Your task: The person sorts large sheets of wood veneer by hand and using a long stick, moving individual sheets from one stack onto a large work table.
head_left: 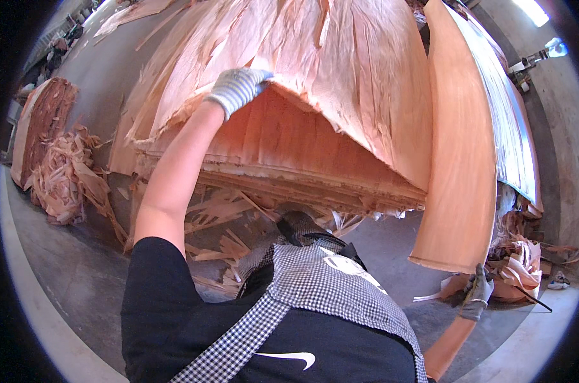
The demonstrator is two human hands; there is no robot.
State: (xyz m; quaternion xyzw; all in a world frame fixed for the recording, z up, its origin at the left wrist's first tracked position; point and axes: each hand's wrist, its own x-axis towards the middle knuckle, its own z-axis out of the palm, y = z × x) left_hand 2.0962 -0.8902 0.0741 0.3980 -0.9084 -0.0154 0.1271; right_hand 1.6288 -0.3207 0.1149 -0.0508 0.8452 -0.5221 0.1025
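My left hand (pixel 238 88), in a striped knit glove, is closed on the near edge of a large, thin, wrinkled wood veneer sheet (pixel 289 45). That edge is raised into a peak, and the reddish face of the veneer stack (pixel 289 137) shows beneath it. At lower right, my right hand (pixel 477 295), in a grey glove, grips the near corner of a long, smooth veneer strip (pixel 458 147). The strip runs away from me along the right side of the stack. Part of the right hand's grip is hard to make out.
Torn veneer scraps (pixel 72 169) are heaped at left beside a short veneer stack (pixel 43 127). More scraps (pixel 222 217) litter the floor under the stack's near edge. Another scrap pile (pixel 519 268) lies by my right hand. Pale sheets (pixel 503 108) lie beyond the strip.
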